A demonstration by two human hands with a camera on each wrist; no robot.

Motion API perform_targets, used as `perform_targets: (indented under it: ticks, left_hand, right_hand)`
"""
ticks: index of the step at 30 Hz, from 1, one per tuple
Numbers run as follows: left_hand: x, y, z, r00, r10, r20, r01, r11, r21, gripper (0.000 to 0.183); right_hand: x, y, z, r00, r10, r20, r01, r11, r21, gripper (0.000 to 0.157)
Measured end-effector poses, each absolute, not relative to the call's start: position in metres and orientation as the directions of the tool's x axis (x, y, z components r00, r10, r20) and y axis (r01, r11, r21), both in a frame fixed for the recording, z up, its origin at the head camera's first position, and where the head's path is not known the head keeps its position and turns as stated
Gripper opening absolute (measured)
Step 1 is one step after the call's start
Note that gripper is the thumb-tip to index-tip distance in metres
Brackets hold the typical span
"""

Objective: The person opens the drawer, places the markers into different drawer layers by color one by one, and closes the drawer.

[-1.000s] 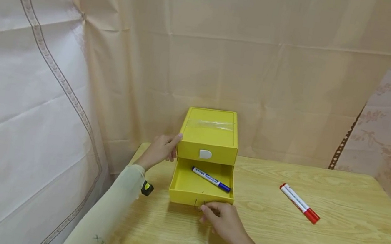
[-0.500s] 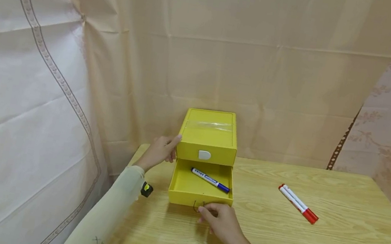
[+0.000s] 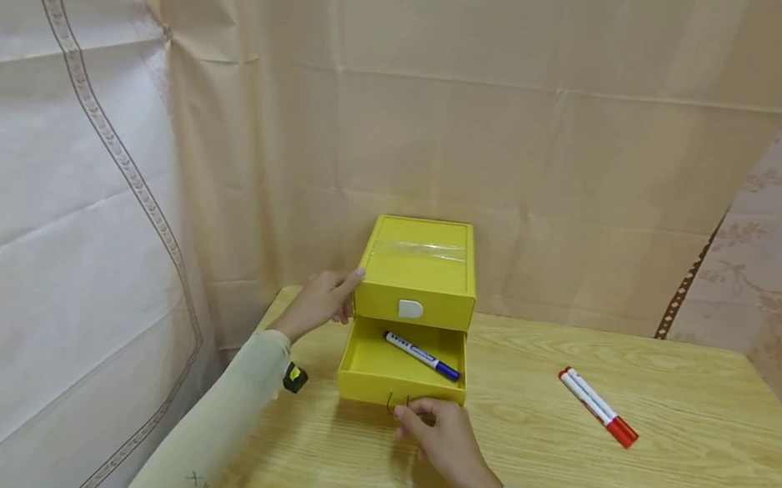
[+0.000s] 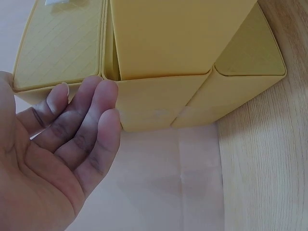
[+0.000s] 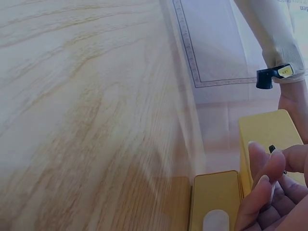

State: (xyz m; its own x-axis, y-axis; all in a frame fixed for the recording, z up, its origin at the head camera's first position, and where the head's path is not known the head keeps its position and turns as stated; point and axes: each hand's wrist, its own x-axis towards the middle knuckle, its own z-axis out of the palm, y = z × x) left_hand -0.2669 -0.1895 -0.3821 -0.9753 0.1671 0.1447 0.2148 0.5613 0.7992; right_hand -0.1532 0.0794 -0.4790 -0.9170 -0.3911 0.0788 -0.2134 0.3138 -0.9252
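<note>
A yellow drawer cabinet stands on the table with one drawer pulled out. In that drawer lies a white marker with a blue cap. My right hand pinches a thin dark loop handle on the drawer front; in the right wrist view a black bit shows by the fingertips. My left hand rests against the cabinet's left side, thumb at the upper front corner. In the left wrist view, its loosely bent fingers touch the side wall.
Two white markers with red caps lie side by side on the wooden table, right of the cabinet. The upper drawer has a white tab and is closed. Clear tape crosses the top. A beige curtain hangs behind.
The drawer has slid slightly inward, the right hand moving with it and keeping its pinch on the loop. The left hand stays at the cabinet's side.
</note>
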Motion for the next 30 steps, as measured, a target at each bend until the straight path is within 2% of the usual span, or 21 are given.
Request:
perform_targets:
  ticks: [9, 30]
  left_hand:
    - [-0.266, -0.188, -0.382, -0.974, 0.170, 0.147, 0.219, 0.569, 0.793, 0.073]
    - [-0.266, -0.190, -0.382, -0.969, 0.180, 0.167, 0.241, 0.558, 0.794, 0.079]
  right_hand:
    - [-0.160, 0.078, -0.481, -0.928, -0.370, 0.046, -0.155, 0.272, -0.950, 0.027]
    - [-0.186, 0.074, -0.481, -0.935, -0.344, 0.083, -0.190, 0.288, -0.939, 0.026]
